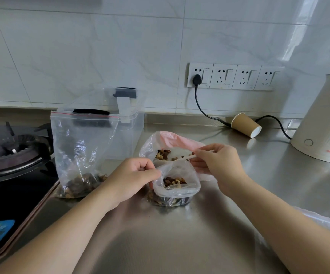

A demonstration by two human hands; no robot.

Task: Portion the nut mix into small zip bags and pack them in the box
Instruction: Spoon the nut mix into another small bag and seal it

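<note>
A small clear zip bag (177, 191) with nuts in its bottom stands open on the steel counter. My left hand (129, 179) pinches its left rim. My right hand (217, 165) pinches the far rim by the zip strip and pulls it up and right. Behind it lies a pinkish plastic bag (172, 142) with nut mix showing at its mouth. A large zip bag (81, 153) with nuts at the bottom stands to the left. The clear plastic box (129, 123) with black latches stands behind that.
A gas stove (11, 155) fills the left edge. A paper cup (246, 125) lies on its side at the back, by a black power cord (201, 109). A cream kettle (326, 123) stands at the right. More clear bags (322, 222) lie under my right forearm.
</note>
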